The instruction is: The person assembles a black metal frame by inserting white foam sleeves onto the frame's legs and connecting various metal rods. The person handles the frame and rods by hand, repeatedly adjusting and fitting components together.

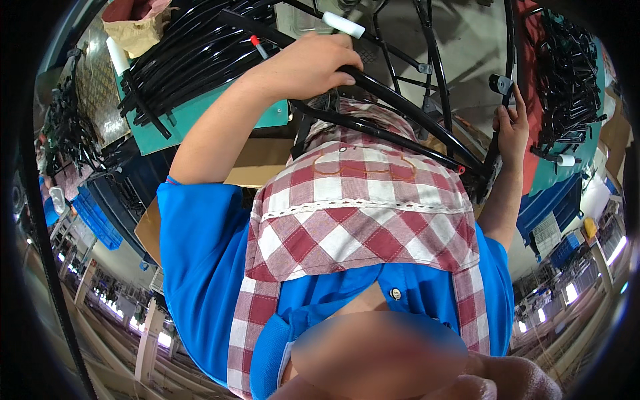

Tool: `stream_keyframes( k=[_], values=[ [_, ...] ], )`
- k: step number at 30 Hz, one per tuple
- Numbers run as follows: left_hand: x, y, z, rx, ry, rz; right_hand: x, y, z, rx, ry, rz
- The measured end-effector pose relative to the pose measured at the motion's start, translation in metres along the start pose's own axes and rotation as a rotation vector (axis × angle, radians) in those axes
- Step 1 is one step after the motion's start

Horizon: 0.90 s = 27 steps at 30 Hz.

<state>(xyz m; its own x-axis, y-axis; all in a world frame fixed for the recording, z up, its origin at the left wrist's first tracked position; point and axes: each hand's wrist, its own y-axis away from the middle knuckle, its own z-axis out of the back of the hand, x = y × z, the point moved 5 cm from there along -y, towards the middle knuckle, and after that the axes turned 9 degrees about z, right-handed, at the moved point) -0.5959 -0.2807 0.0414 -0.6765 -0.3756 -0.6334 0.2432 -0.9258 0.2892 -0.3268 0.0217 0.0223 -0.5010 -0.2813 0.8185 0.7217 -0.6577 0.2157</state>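
Note:
A frame of bent, glossy black metal tubes (400, 105) stretches across in front of my checked apron. My left hand (313, 67) is closed over one of its thick tubes, with the thumb on the near side. Just beyond those fingers is a white cylindrical sleeve (343, 25); whether they touch it is unclear. On the right, my right hand (512, 133) has its fingers curled at an upright black tube of the frame, one finger pointing up along it. Above that fingertip sits a small black round fitting with a metal bracket (505, 85). The frame's lower right joint is dark and hard to make out.
Bundles of black tubes (193, 57) lie on a green-topped table (267, 119) at the left, near a red-tipped rod (256, 41) and a brown paper bag (137, 32). Many short black parts (570, 80) are heaped at the right. Blue crates (97, 217) stand lower left.

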Motion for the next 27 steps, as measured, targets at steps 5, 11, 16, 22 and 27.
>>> stream_keyframes(
  k=[5,11,16,22,27],
  values=[
    [-0.021,-0.007,-0.001,-0.053,-0.166,-0.014,0.008,-0.001,-0.004,-0.001,0.043,0.015],
    [-0.033,-0.013,0.005,-0.241,-0.326,-0.174,0.001,0.0,-0.003,0.006,0.052,0.016],
    [-0.032,-0.005,0.002,-0.322,-0.355,-0.219,-0.001,0.001,-0.004,0.018,0.043,0.014],
    [-0.028,0.001,-0.005,-0.16,-0.348,-0.122,-0.001,0.004,-0.006,0.009,0.016,0.009],
    [-0.023,0.002,-0.009,-0.16,-0.378,-0.187,-0.008,0.003,-0.006,0.008,0.007,-0.009]
  ],
)
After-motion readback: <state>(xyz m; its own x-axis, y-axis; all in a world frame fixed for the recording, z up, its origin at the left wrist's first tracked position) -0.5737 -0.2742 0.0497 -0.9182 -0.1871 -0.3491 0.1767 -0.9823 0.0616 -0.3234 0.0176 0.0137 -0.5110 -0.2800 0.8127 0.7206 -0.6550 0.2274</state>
